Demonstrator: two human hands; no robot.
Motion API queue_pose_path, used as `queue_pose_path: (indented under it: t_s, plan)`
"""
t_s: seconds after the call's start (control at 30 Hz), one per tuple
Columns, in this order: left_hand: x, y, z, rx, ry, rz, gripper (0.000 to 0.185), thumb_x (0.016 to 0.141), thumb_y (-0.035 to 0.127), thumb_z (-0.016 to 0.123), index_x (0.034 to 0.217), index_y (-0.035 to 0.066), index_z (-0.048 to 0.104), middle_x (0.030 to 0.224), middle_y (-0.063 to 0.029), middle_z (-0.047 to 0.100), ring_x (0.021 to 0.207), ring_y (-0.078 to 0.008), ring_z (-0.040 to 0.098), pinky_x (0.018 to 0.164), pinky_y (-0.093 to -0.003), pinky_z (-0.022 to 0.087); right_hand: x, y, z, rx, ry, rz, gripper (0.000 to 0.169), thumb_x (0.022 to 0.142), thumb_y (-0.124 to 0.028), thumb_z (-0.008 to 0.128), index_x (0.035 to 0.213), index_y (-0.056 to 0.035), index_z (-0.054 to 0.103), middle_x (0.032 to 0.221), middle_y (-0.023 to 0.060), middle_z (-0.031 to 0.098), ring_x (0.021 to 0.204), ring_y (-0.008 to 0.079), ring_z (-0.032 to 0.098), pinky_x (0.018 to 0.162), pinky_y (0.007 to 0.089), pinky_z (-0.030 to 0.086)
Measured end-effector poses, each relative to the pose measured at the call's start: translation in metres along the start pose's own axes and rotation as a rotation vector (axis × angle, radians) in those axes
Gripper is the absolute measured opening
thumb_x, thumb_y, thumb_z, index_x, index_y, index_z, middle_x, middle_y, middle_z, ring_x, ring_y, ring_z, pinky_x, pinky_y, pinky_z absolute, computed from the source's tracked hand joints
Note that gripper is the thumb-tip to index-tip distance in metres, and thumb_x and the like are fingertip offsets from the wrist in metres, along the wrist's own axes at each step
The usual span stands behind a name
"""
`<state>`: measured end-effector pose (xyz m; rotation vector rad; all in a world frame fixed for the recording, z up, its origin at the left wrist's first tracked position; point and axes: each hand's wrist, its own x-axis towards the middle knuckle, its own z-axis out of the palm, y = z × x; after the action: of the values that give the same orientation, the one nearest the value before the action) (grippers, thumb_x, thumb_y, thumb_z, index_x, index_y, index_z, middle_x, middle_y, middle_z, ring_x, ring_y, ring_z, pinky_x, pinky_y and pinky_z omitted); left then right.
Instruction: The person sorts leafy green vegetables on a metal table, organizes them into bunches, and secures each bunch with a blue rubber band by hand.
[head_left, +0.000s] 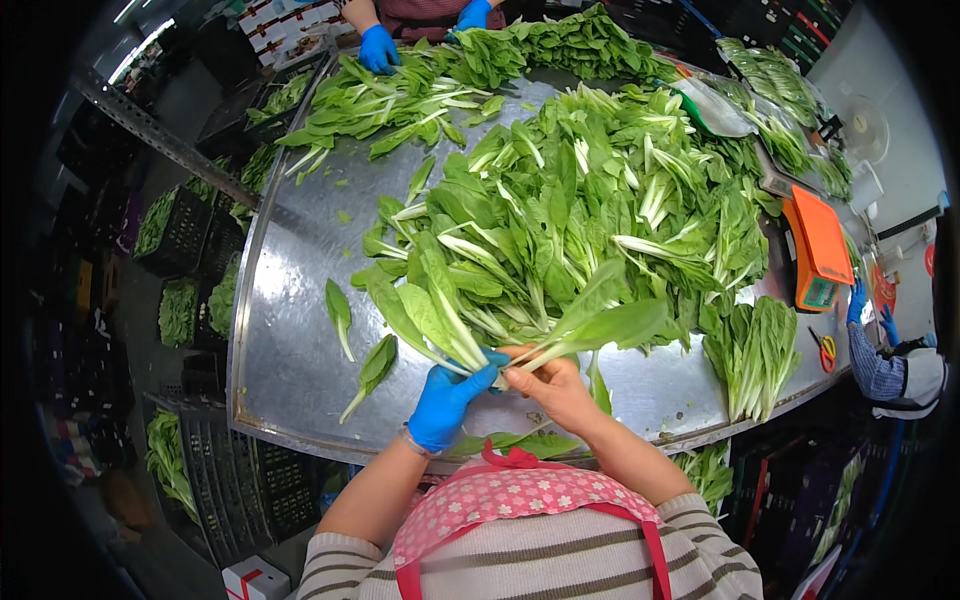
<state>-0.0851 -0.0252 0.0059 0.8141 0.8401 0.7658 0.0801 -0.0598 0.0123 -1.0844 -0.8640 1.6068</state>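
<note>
In my blue-gloved left hand (450, 401) I grip a head of leafy greens (442, 315) by its pale stem base, its leaves fanned away from me. My bare right hand (551, 386) pinches the stems of a few leaves (611, 326) that splay to the right at that same base. Both hands meet just above the near edge of the metal table (292, 360). Beyond them spreads a large heap of the same greens (555, 195). Two loose leaves (375, 367) (339, 315) lie to the left of my left hand.
An orange digital scale (817, 247) stands at right, with scissors (826, 351) and a neat bundle of greens (754, 360) nearby. Across the table a co-worker's gloved hand (379, 51) touches more greens. Another person (892, 367) is at far right. Black crates (247, 465) stand at left.
</note>
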Motion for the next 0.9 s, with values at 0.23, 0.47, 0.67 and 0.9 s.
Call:
queue_pose_path:
  t_s: [0.23, 0.47, 0.67, 0.9]
  plan:
    - [-0.014, -0.006, -0.036, -0.505, 0.192, 0.279, 0.019, 0.090, 0.016, 0.050, 0.103, 0.003, 0.053, 0.095, -0.0062, 0.055, 0.085, -0.0148, 0.053, 0.075, -0.0281, 0.044, -0.001, 0.008, 0.016, 0.187, 0.109, -0.273, 0.023, 0.090, -0.018, 0.050, 0.088, 0.0020, 0.060, 0.089, 0.0109, 0.061, 0.076, 0.0132, 0.057, 0.063, 0.0253, 0.047]
    - [-0.022, 0.046, -0.060, -0.437, 0.360, 0.470, 0.018, 0.089, 0.019, 0.051, 0.100, 0.005, 0.055, 0.091, -0.0063, 0.055, 0.078, -0.0148, 0.053, 0.063, -0.0272, 0.043, 0.048, -0.001, 0.019, -1.029, -0.091, -0.400, 0.018, 0.082, -0.022, 0.060, 0.080, -0.0039, 0.062, 0.073, 0.0101, 0.060, 0.054, 0.0232, 0.057, 0.050, 0.0323, 0.046]
    - [-0.005, 0.020, -0.041, -0.231, 0.466, 0.257, 0.024, 0.087, 0.019, 0.055, 0.103, 0.002, 0.055, 0.082, -0.0053, 0.059, 0.067, -0.0111, 0.055, 0.055, -0.0221, 0.042, 0.125, -0.049, 0.028, -1.279, 0.303, -0.712, 0.022, 0.074, -0.019, 0.066, 0.092, -0.0061, 0.062, 0.075, 0.0102, 0.053, 0.062, 0.0287, 0.057, 0.056, 0.0377, 0.046]
    - [0.009, 0.012, -0.040, -0.302, 0.279, 0.223, 0.034, 0.089, 0.025, 0.051, 0.113, 0.001, 0.052, 0.097, -0.0057, 0.057, 0.085, -0.0124, 0.054, 0.073, -0.0261, 0.045, 0.115, -0.061, 0.043, -1.248, 0.065, -0.759, 0.030, 0.074, -0.021, 0.068, 0.097, -0.0048, 0.059, 0.083, 0.0113, 0.054, 0.067, 0.0255, 0.057, 0.058, 0.0348, 0.046]
